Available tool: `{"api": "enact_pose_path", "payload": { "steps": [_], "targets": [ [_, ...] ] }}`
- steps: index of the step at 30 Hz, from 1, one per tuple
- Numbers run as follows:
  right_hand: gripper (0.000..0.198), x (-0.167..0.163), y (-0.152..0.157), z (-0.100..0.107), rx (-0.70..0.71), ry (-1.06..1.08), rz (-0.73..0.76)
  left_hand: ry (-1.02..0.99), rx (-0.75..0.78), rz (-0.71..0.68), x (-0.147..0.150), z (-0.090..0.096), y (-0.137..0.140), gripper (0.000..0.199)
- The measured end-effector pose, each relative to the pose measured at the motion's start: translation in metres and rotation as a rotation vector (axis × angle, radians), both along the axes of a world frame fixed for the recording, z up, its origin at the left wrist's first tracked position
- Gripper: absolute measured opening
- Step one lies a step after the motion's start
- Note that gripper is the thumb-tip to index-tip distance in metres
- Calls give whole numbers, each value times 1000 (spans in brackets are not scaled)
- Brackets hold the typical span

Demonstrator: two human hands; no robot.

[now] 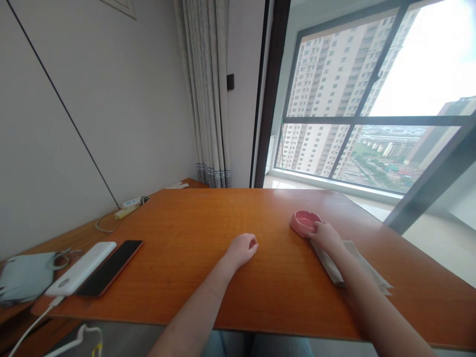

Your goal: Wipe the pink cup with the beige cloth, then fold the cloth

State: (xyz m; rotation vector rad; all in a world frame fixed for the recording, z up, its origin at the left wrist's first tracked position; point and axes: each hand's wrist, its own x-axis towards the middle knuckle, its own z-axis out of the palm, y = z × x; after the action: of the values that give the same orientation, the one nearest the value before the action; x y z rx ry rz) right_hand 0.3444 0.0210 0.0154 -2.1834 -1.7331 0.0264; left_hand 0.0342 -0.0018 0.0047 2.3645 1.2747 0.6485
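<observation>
A pink ashtray point(302, 224) with a notched rim stands upright on the wooden table point(201, 213), right of the middle. My right hand point(326, 237) grips its near right edge, fingers closed at the rim. Under my right wrist lies a folded pale cloth point(357, 260), partly covered by the forearm. My left hand point(242, 249) rests on the tabletop to the left of the ashtray, curled in a loose fist with nothing visible in it.
At the left edge lie a white power bank point(84, 267) with a cable, a dark phone point(111, 267) and a light grey pouch point(28, 275). A power strip point(133, 202) is farther back by the wall. Beyond the table are a curtain point(208, 94) and a window point(345, 120).
</observation>
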Motion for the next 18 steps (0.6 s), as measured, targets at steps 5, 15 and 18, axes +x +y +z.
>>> {"api": "enact_pose_path", "payload": {
  "steps": [5,15,18],
  "targets": [
    [24,-78,-25,13,53,93,305,-50,294,-67,2,19,-19,47],
    [44,-181,-71,18,6,308,695,168,200,-61,-68,28,-33,14],
    [61,-158,-74,12,55,318,698,136,147,93,-112,34,-26,18]
  ]
}}
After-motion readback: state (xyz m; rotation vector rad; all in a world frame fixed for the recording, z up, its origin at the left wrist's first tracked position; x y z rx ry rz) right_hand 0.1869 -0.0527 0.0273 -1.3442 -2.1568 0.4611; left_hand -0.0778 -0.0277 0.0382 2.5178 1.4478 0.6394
